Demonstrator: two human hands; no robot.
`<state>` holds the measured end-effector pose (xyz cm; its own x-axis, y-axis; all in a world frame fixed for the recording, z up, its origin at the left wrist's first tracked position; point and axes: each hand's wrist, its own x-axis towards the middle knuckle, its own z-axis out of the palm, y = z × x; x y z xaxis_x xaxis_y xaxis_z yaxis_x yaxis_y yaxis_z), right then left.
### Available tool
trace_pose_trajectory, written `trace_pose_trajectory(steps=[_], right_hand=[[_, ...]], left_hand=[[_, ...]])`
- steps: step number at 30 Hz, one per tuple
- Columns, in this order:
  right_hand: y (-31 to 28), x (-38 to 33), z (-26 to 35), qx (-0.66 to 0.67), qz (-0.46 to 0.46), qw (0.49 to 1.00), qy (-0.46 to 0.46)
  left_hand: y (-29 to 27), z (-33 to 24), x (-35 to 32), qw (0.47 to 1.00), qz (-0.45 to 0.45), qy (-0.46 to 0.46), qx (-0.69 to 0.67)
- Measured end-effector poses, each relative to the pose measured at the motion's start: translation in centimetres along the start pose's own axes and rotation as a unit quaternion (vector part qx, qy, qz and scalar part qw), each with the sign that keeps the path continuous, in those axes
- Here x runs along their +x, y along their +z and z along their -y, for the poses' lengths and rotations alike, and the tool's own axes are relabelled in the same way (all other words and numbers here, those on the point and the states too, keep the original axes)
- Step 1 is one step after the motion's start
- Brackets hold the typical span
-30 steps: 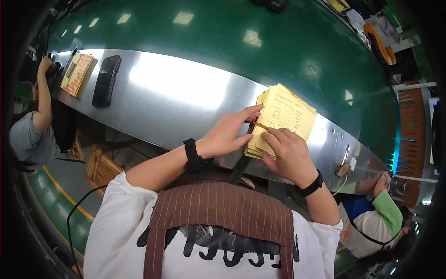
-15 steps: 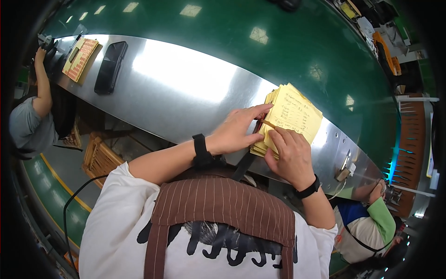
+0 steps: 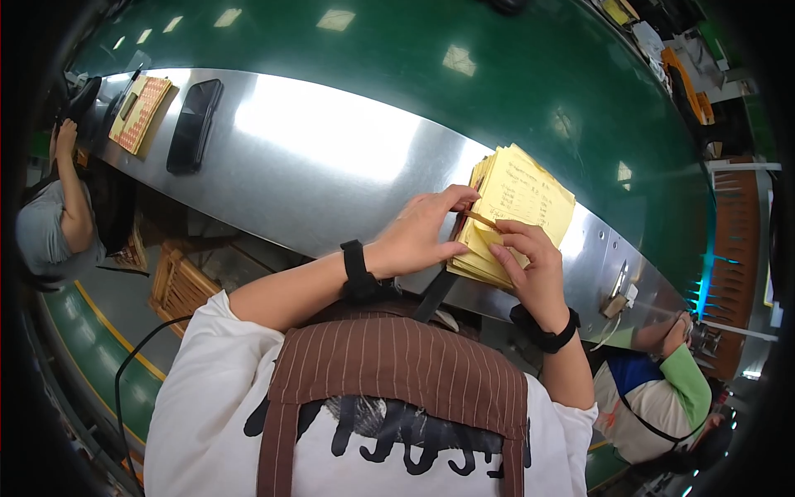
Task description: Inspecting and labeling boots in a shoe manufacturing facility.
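Observation:
A thick notepad of yellow sheets (image 3: 538, 199), with handwriting on its top page, lies at the right part of the metal bench. My left hand (image 3: 418, 232) grips its left edge, thumb and fingers spread along the edge. My right hand (image 3: 534, 261) is closed in a pinch on the lower part of the top sheet, and that sheet bends up between thumb and fingers. A narrow brown strip (image 3: 480, 219) lies across the pad between my hands; its exact kind I cannot make out. Each wrist wears a black band.
The shiny metal bench (image 3: 281, 207) borders a green surface (image 3: 397, 74). On the bench's left are a black phone (image 3: 195, 126) and a patterned notebook (image 3: 141, 116). A small metal tool (image 3: 617, 298) lies right. A wooden stool (image 3: 182, 286) stands below. Co-workers sit at both sides.
My right hand has shifted slightly right and bent the lower part of the top sheet up. My left hand stays at the pad's edge. The left co-worker's hand has moved down.

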<state>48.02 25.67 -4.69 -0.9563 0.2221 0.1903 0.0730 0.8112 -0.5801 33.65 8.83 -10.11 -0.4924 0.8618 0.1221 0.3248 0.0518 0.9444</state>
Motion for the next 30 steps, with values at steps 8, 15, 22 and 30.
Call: trace_pose_trajectory(steps=[8, 15, 22, 30], right_hand=[[0.2, 0.1, 0.0, 0.043, -0.017, 0.997, 0.061], [0.1, 0.0, 1.1, -0.009, -0.01, 0.999, -0.032], [1.0, -0.1, 0.0, -0.027, -0.051, 0.998, -0.008], [1.0, -0.5, -1.1, 0.026, -0.05, 0.998, 0.039]], left_hand=[[0.0, -0.7, 0.0, 0.997, -0.014, 0.054, 0.058], [0.4, -1.4, 1.3, 0.999, -0.013, 0.018, 0.049], [0.2, -1.8, 0.4, 0.975, -0.04, 0.107, 0.192], [0.5, -3.0, 0.5, 0.819, 0.059, 0.302, 0.484]])
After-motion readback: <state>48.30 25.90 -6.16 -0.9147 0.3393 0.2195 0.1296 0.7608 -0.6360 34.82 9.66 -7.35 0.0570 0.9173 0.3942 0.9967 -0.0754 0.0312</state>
